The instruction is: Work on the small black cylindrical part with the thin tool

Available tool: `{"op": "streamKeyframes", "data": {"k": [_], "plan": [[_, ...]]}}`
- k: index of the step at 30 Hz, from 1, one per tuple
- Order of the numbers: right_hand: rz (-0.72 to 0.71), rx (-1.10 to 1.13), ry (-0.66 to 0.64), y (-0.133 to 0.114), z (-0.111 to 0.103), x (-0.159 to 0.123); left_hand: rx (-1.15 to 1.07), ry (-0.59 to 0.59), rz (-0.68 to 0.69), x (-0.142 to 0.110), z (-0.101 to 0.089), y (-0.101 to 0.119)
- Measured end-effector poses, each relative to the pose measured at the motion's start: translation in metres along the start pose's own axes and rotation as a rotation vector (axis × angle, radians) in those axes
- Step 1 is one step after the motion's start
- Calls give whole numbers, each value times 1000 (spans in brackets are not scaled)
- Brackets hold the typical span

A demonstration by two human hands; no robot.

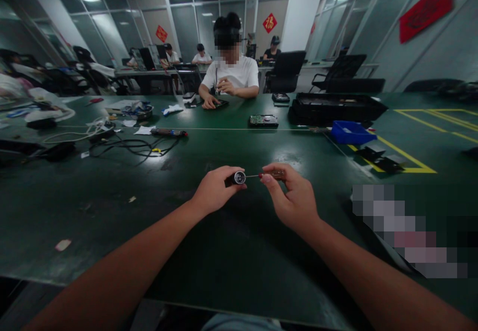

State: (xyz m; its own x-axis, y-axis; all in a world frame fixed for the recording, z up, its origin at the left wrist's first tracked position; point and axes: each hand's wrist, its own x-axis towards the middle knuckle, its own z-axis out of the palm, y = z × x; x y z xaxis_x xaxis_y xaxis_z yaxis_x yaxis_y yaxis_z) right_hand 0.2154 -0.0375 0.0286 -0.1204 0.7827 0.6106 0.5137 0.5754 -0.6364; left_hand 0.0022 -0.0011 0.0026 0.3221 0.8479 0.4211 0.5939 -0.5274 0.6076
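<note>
In the middle of the head view, my left hand (214,189) is closed around a short black cylinder (239,177). The cylinder's round end, with a silvery rim and a recessed inside, faces me; its exact kind is unclear. Fingers of my right hand (295,194) wrap the brownish handle of a screwdriver (277,174), which has a red collar. Its thin metal shaft points left and reaches the cylinder's rim; whether the tip is inside or only touching, I cannot tell. Both hands are above the dark green table (209,251).
A bare circuit-board drive (263,120) lies ahead. Far right are a long black case (336,106) and a blue bin (351,132). Black cables (138,147) and another screwdriver (170,132) lie left. A person in white (244,74) works across the table. A pixelated patch covers something at right.
</note>
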Motion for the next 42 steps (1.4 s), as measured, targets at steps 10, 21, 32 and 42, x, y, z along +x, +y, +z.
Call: {"op": "streamKeyframes", "data": {"k": [10,21,32,42], "plan": [[35,-173,74,-4,-3,4,-14,1,37,-1,2,-4],[-178,-95,-66,-5,-4,4,-13,-5,49,-1,2,-4],[147,250,14,-2,3,1,-21,-14,48,-1,2,-4],[458,638,232,20,11,13,20,-11,34,0,-1,0]]}}
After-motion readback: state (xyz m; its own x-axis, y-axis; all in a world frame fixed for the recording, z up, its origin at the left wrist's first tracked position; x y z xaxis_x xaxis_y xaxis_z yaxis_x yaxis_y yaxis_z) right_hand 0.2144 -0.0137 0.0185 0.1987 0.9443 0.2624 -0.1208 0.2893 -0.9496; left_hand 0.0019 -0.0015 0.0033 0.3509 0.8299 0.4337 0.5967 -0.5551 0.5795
